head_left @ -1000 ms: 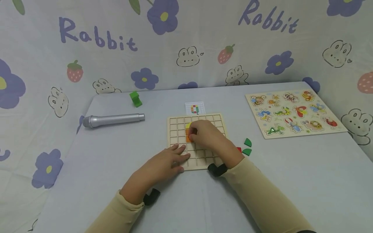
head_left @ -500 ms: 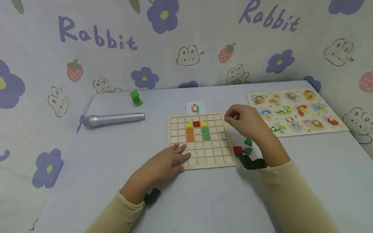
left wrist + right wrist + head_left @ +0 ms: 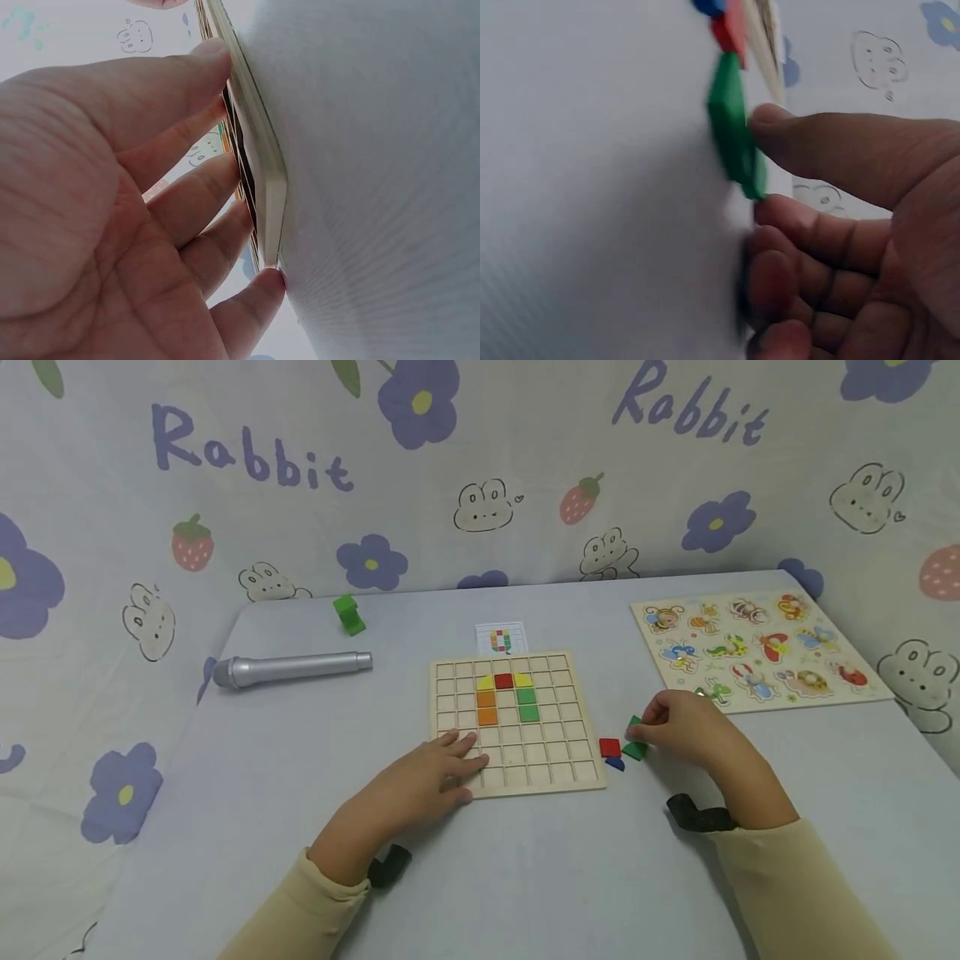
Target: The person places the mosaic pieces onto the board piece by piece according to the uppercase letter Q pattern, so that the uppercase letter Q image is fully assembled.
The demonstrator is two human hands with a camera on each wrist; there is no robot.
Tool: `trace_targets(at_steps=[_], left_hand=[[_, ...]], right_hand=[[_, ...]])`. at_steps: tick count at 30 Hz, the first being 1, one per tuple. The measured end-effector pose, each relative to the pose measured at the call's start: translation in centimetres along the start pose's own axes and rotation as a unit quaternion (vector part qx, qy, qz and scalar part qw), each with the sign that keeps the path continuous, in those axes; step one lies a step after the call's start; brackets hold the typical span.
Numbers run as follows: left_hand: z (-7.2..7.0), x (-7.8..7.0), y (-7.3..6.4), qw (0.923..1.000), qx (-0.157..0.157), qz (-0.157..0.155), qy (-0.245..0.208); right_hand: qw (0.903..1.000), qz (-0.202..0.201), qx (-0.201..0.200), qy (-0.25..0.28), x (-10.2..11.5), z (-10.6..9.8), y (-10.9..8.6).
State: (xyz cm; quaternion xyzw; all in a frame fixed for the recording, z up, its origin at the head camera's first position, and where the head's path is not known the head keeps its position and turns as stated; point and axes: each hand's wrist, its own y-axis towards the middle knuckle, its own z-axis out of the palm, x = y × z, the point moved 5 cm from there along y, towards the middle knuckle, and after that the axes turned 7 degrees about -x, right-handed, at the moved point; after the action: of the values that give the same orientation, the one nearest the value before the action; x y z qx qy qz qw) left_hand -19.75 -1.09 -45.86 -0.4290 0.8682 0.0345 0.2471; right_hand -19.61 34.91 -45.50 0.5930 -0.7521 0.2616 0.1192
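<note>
On the desk (image 3: pixel 270 777), the wooden grid board (image 3: pixel 517 781) holds seven pieces in its squares: a red square (image 3: pixel 503 681) between two yellow pieces (image 3: pixel 523 681), two orange squares (image 3: pixel 487 717) down the left column and two green squares (image 3: pixel 528 714) down the right. The left hand (image 3: pixel 420 777) rests on the board's near left corner, its grip spread, hiding the squares there.

Just off the board's right edge lie a loose red piece (image 3: pixel 610 747), a blue piece (image 3: pixel 615 763) and two green rounded pieces (image 3: pixel 636 750). The right hand (image 3: pixel 690 727) has thumb and forefinger at the farther green one, partly covering it; whether this grip pinches it, I cannot tell, and the right wrist view is blurred.

The small card (image 3: pixel 501 637) beyond the board shows a coloured pattern, its fine detail too small to make out. The right hand also hides the near left corner of the insect puzzle (image 3: pixel 765 652). Off to the left lie a silver microphone (image 3: pixel 292 671) and a green block (image 3: pixel 349 615).
</note>
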Motion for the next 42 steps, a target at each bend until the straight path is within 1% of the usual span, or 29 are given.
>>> trace_targets(at_steps=[7, 10, 12, 16, 20, 23, 27, 31, 35, 38, 42], left_hand=[[0.1, 0.2, 0.0, 1.0, 0.0, -0.006, -0.002], [0.1, 0.2, 0.1, 0.9999, -0.001, -0.009, -0.005], [0.1, 0.2, 0.2, 0.9999, 0.0, -0.01, -0.006], [0.2, 0.1, 0.3, 1.0, 0.001, -0.007, -0.003], [0.1, 0.0, 0.3, 1.0, 0.0, -0.003, -0.003], [0.1, -0.1, 0.3, 1.0, 0.0, -0.002, -0.003], [0.2, 0.0, 0.2, 1.0, 0.001, -0.007, 0.001], [0.1, 0.0, 0.0, 1.0, 0.001, -0.008, 0.001], [0.1, -0.1, -0.2, 1.0, -0.004, 0.005, -0.003], [0.0, -0.1, -0.2, 0.9999, -0.008, 0.013, -0.006], [0.0, -0.2, -0.1, 0.9997, -0.009, 0.019, -0.011]], right_hand=[[0.9997, 0.022, -0.011, -0.003, 0.4, 0.7, 0.3], [0.9996, 0.022, -0.016, 0.002, 0.6, 0.9, 0.3], [0.9996, 0.016, -0.022, 0.009, 0.7, 0.9, 0.3], [0.9989, -0.01, -0.04, 0.022, 0.9, 1.0, 0.2], [0.9968, -0.036, -0.061, 0.037, 2.1, 0.8, -0.2], [0.9936, -0.064, -0.082, 0.046, 3.9, 0.6, -0.8], [0.9862, -0.123, -0.1, 0.049, 7.8, 1.1, -1.5], [0.979, -0.177, -0.094, 0.039, 12.3, 3.0, -1.8], [0.9745, -0.209, -0.079, 0.021, 15.9, 5.2, -1.6], [0.9728, -0.223, -0.064, 0.0, 17.4, 6.6, -1.3], [0.9706, -0.232, -0.047, -0.043, 18.0, 7.9, -1.1]])
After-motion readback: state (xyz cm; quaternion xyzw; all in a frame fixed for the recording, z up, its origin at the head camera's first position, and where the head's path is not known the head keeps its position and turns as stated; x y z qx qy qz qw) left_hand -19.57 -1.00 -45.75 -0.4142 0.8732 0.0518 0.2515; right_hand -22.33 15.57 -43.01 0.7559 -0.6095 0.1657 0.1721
